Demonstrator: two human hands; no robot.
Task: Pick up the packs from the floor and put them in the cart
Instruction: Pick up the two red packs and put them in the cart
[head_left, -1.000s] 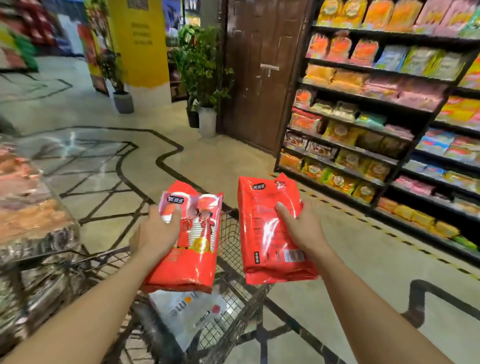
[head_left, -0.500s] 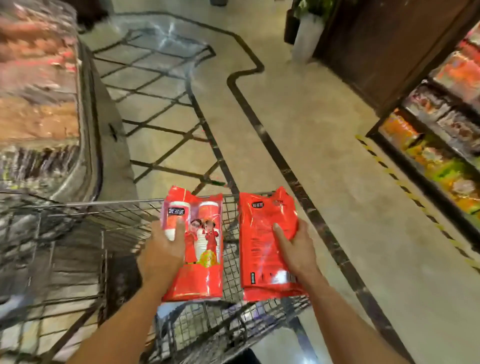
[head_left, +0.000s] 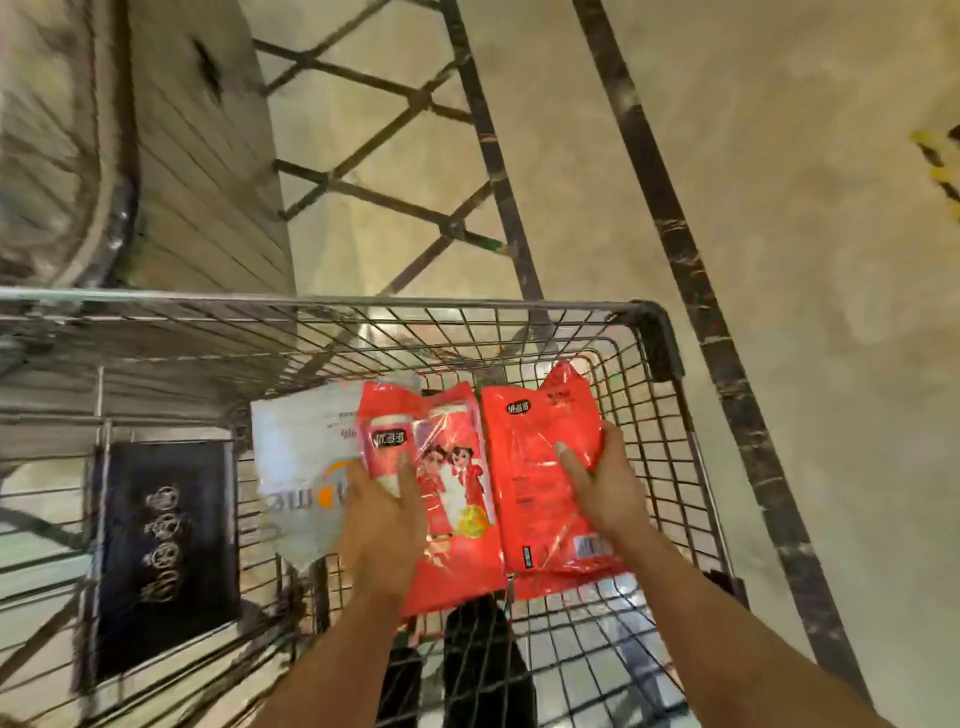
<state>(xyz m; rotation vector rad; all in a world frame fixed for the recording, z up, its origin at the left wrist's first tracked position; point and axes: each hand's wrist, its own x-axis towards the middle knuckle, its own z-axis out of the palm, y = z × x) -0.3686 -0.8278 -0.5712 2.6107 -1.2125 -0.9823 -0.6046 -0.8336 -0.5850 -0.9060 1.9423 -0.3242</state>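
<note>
My left hand (head_left: 382, 512) grips a glossy red pack with cartoon figures (head_left: 447, 499), and my right hand (head_left: 605, 480) grips a plain red pack (head_left: 535, 467); both sit side by side inside the wire cart (head_left: 649, 332). A crinkled white bag (head_left: 301, 462) is half hidden beneath them. The dark panel (head_left: 166, 551) at left is blurred.

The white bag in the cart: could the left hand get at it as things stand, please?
Probably not yet: the left hand grips a red pack lying partly over the white bag. The bag's left part lies bare, reachable once the pack is released.
</note>
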